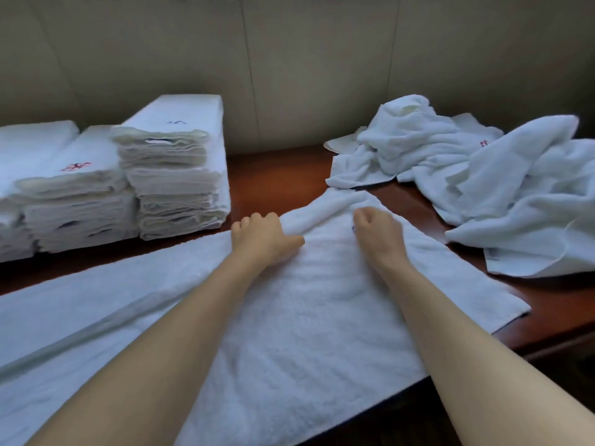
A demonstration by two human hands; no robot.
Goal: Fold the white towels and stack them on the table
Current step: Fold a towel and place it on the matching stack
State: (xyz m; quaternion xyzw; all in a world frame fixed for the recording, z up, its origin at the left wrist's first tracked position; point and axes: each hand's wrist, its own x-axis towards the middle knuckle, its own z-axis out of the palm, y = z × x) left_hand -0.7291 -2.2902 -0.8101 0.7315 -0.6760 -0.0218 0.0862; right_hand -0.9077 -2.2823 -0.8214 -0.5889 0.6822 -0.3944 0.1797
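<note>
A white towel [309,304] lies spread across the near part of the reddish-brown worktop [277,178], its long side running from the lower left to the right edge; its far edge is bunched up into a raised ridge between the two hands. The left hand [260,236] rests on that far edge with the fingers curled over the cloth and the thumb pressed along the fold, so its grip is closed on the towel; the right hand [376,233] sits just to the right, knuckles up and fingers tucked under into the same bunched edge, its grip likewise closed on the towel. Both bare forearms reach in from the bottom of the view and lie over the spread cloth.

At the far left stand stacks of folded towels [174,175], side by side and touching; the tallest is the one nearest the middle, and a lower stack beside it carries a small red mark [75,166] on top; a faint dark mark shows on top of the tall stack, too small to read. At the far right lies a loose heap of unfolded towels [476,175], crumpled and overlapping, one of them with a small red mark too; its nearest corner comes just beside the bunched edge. A pale panelled wall [289,59] rises behind the worktop.
</note>
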